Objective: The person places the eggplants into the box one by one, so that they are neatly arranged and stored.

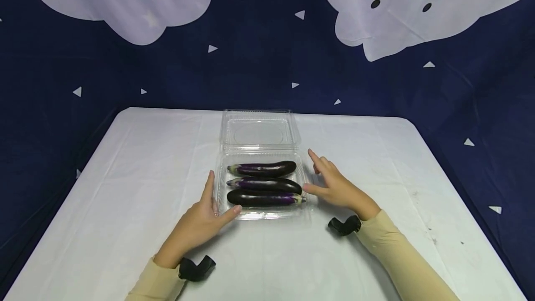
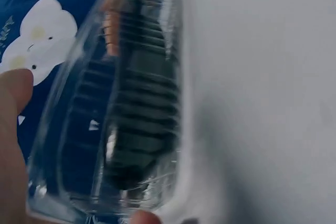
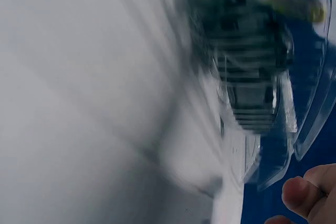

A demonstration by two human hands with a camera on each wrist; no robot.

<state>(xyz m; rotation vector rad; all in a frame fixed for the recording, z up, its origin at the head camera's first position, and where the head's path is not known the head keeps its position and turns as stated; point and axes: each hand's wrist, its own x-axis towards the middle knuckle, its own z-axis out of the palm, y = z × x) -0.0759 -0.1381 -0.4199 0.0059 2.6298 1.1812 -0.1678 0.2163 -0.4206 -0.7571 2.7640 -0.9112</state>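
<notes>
A clear plastic clamshell box (image 1: pixel 271 213) sits on the table with its lid (image 1: pixel 260 133) folded back. Inside lie three dark purple eggplants side by side: the far one (image 1: pixel 263 169), the middle one (image 1: pixel 267 184) and the near one (image 1: pixel 263 198), whose stem end points right. My left hand (image 1: pixel 198 222) rests at the box's near left corner, index finger extended along the left side and thumb over the front rim. By the right side is my right hand (image 1: pixel 336 187), its fingers spread and thumb near the eggplant ends; whether the thumb touches is unclear. Both wrist views are blurred.
A white cloth covers the table (image 1: pixel 146 175). Behind it hangs a dark blue curtain (image 1: pixel 251 68) with clouds and small triangles. A black band piece (image 1: pixel 196 268) is on the left wrist, another (image 1: pixel 344 225) on the right.
</notes>
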